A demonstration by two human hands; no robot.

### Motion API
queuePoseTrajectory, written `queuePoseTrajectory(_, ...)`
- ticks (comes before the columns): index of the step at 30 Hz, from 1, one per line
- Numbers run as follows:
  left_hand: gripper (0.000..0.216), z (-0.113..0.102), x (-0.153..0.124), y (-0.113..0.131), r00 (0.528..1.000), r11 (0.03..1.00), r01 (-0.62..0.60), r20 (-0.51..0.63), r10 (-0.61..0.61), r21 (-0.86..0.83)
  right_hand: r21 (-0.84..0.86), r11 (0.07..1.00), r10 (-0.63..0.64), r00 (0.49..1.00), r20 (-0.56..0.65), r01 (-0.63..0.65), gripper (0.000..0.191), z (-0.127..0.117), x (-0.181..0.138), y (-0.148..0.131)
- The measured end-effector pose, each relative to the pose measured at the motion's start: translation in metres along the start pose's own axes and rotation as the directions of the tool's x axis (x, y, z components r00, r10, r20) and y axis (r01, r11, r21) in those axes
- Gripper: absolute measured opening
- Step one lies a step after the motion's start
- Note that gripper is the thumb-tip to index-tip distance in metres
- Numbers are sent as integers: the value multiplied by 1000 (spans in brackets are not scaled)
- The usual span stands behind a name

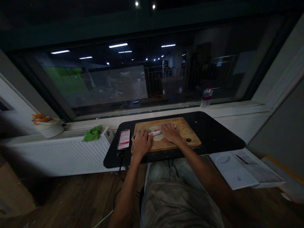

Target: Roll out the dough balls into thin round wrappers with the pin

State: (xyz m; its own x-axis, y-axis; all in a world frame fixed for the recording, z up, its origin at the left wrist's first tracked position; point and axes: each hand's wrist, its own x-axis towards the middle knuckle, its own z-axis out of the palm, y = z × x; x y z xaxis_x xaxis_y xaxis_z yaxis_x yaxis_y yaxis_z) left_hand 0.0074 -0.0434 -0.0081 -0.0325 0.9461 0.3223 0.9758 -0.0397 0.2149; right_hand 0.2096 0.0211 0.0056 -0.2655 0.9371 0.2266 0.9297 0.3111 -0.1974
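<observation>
while both palms press the red-and-white roller [155, 133] over the dough disc [156, 133], left hand [142, 142] and right hand [171, 132] keep fingers flat, spread; even pressure advised, board [187, 126] steady.

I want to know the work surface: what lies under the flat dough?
The flat dough lies on a wooden cutting board; both hands and a red-and-white roller cover part of it.
</observation>
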Motion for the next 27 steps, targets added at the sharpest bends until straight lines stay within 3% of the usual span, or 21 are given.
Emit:
queuePoseTrajectory(10, 51, -2, 18, -6, 998, 1000, 0, 57, 2, -29, -23, 998, 64, 994, -83, -66, 50, 0, -34, -13)
queuePoseTrajectory(22, 60, 14, -50, 10, 993, 994, 1, -119, 12, 110, -21, 998, 52, 998, -32, -53, 54, -3, -28, -13)
queuePoseTrajectory(27, 60, 13, -54, 11, 994, 995, 1, -109, 10, 103, -6, 998, 63, 997, -51, -63, 54, -3, -28, -15)
